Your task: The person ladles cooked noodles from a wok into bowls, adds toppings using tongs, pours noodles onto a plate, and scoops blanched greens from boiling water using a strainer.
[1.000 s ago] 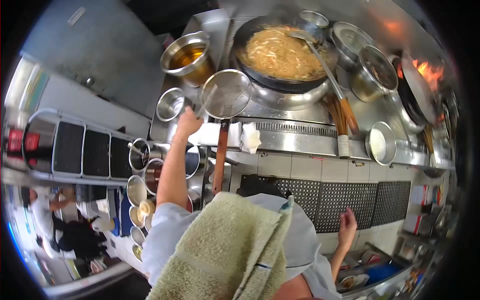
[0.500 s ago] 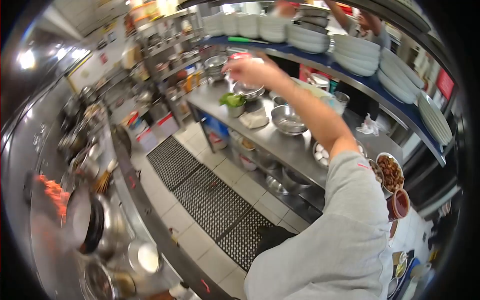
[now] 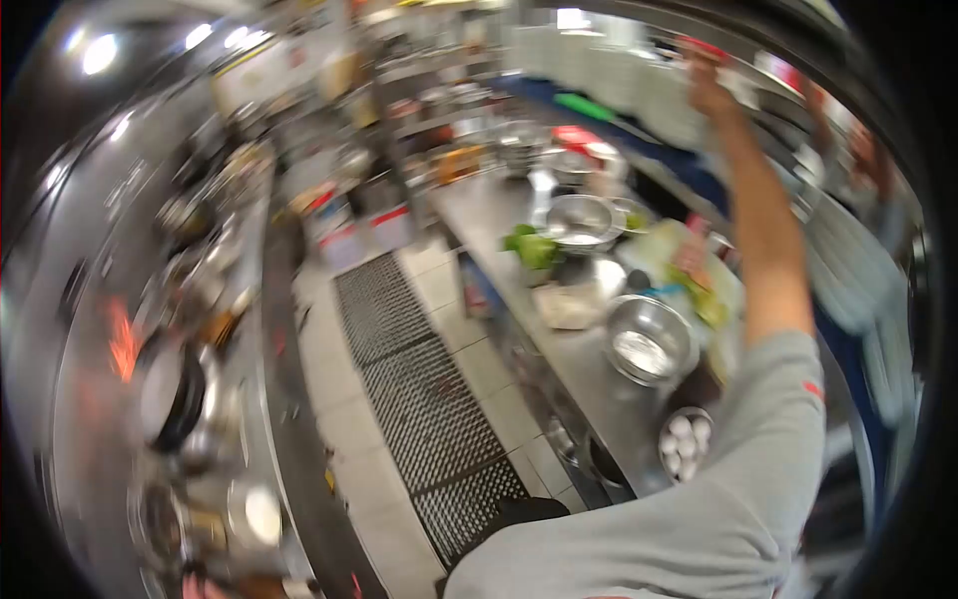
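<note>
My right arm, in a grey sleeve, reaches up past the counter to the shelf of stacked white plates and bowls (image 3: pixel 667 100). Motion smears my right hand (image 3: pixel 707 82), and its fingers are hard to make out. A small red thing (image 3: pixel 705 47) shows at its tip; whether the hand holds it I cannot tell. At the bottom left edge, a blurred bit of what looks like my left hand (image 3: pixel 203 587) shows beside the stove, its grip hidden. Below my right arm stand a steel bowl (image 3: pixel 647 337) and a bowl of white, egg-like pieces (image 3: pixel 685 441).
A pan (image 3: pixel 175 399) and a pot with white contents (image 3: pixel 261 515) stand on the stove side at left, near an orange flame (image 3: pixel 122 339). Black mats (image 3: pixel 419 409) cover the aisle floor. Green leaves (image 3: pixel 531 247) sit on the counter. Another person's arm (image 3: pixel 870 158) shows behind the shelf.
My right hand has gone from above the far counter up and right to the shelf. The view has turned, shifting the counter and its bowls. A bit of hand now shows at bottom left.
</note>
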`<action>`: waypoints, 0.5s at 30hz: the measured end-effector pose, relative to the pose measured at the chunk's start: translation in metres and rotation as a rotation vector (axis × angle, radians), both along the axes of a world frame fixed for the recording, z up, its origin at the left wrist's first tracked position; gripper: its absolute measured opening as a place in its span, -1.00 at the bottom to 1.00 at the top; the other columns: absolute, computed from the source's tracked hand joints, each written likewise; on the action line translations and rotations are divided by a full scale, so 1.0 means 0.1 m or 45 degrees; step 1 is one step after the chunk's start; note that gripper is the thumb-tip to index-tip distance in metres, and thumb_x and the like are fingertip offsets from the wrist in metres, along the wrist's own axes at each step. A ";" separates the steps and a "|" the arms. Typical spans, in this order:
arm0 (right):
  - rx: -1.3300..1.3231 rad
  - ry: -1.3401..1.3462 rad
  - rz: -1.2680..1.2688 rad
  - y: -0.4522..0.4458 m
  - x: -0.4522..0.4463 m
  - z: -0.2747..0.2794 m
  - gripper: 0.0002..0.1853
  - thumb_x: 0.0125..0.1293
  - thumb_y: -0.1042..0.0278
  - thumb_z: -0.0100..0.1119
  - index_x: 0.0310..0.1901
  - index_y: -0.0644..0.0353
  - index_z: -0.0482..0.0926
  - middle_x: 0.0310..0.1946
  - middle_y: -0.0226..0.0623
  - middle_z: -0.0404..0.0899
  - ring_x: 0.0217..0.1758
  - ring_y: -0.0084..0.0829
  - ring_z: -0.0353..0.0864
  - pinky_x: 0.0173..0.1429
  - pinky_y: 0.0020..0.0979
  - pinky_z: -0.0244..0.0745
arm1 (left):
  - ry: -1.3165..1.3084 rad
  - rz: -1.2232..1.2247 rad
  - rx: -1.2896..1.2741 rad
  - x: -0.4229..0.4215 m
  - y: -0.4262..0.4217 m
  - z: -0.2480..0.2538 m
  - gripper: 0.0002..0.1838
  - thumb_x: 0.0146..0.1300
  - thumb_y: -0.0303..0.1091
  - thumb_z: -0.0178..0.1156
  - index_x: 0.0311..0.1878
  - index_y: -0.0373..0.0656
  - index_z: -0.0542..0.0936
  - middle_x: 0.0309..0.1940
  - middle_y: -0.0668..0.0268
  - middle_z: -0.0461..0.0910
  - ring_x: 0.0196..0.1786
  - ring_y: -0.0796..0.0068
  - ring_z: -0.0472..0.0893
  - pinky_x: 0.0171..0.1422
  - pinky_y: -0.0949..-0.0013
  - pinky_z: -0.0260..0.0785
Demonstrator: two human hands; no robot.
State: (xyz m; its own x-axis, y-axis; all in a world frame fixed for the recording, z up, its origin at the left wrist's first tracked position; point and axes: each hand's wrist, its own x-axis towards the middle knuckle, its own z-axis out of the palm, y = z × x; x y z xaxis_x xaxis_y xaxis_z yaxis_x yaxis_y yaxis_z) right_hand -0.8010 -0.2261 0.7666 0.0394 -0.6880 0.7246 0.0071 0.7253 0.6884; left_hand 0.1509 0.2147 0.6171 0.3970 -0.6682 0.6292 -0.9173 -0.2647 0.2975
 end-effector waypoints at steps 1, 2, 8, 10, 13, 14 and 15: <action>0.018 -0.449 0.259 0.01 0.12 -0.04 -0.76 0.10 0.43 0.10 -0.24 0.41 0.61 -0.30 0.00 0.63 -0.18 -0.07 0.64 -0.07 -0.04 0.51 | -0.093 -0.001 0.137 -0.19 -0.09 0.07 -0.69 0.29 -0.23 0.24 -0.08 -0.31 0.62 -0.17 0.14 0.65 -0.11 0.28 0.61 0.02 0.30 0.44; 0.008 -0.766 0.464 0.10 0.31 -0.13 -0.76 0.10 0.43 0.10 -0.24 0.39 0.61 -0.30 -0.01 0.63 -0.19 -0.08 0.64 -0.07 -0.04 0.51 | 0.173 -0.065 0.156 -0.24 -0.14 -0.03 -0.73 0.28 -0.34 0.19 -0.05 -0.34 0.59 -0.05 0.09 0.60 -0.03 0.24 0.59 0.05 0.32 0.44; 0.083 -0.980 0.593 0.04 0.71 -0.23 -0.81 0.11 0.45 0.12 -0.25 0.33 0.61 -0.31 -0.06 0.63 -0.20 -0.08 0.63 -0.08 -0.09 0.51 | 0.396 -0.084 0.233 -0.36 -0.12 -0.18 -0.79 0.21 -0.49 0.19 -0.10 -0.33 0.59 -0.02 0.00 0.58 -0.11 0.16 0.63 -0.11 0.33 0.49; 0.093 -0.959 0.560 0.29 0.87 -0.11 -0.82 0.11 0.45 0.13 -0.26 0.30 0.62 -0.31 -0.08 0.63 -0.21 -0.08 0.63 -0.08 -0.11 0.51 | 0.433 -0.106 0.214 -0.32 -0.10 -0.32 -0.79 0.19 -0.49 0.21 -0.10 -0.34 0.59 -0.02 0.00 0.58 -0.15 0.16 0.63 -0.15 0.34 0.50; 0.084 -0.896 0.564 0.74 1.26 0.14 -0.84 0.12 0.46 0.14 -0.27 0.27 0.62 -0.32 -0.10 0.63 -0.22 -0.08 0.63 -0.09 -0.13 0.52 | 0.465 -0.108 0.217 -0.38 -0.12 -0.45 -0.78 0.19 -0.48 0.21 -0.10 -0.33 0.59 -0.02 0.01 0.58 -0.17 0.19 0.64 -0.15 0.35 0.50; 0.090 -0.869 0.578 0.90 1.41 0.23 -0.85 0.12 0.46 0.14 -0.27 0.26 0.62 -0.32 -0.11 0.63 -0.22 -0.08 0.63 -0.09 -0.14 0.52 | 0.464 -0.145 0.231 -0.39 -0.13 -0.48 -0.78 0.19 -0.48 0.21 -0.10 -0.33 0.59 -0.02 0.01 0.58 -0.16 0.20 0.64 -0.14 0.35 0.50; 0.095 -0.845 0.602 1.04 1.59 0.28 -0.85 0.12 0.47 0.15 -0.27 0.25 0.62 -0.32 -0.12 0.63 -0.22 -0.08 0.62 -0.09 -0.15 0.52 | 0.466 -0.182 0.247 -0.42 -0.13 -0.50 -0.78 0.19 -0.48 0.21 -0.10 -0.32 0.60 -0.03 0.01 0.58 -0.16 0.22 0.64 -0.14 0.35 0.50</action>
State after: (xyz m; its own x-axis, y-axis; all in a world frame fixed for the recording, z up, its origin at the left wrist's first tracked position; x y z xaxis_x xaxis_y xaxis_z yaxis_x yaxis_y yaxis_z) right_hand -0.6424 -0.1223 0.7948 -0.0835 -0.7536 0.6520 -0.7144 0.5014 0.4881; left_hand 0.1094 0.2012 0.5674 0.4652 -0.8246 0.3218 -0.7921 -0.2256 0.5671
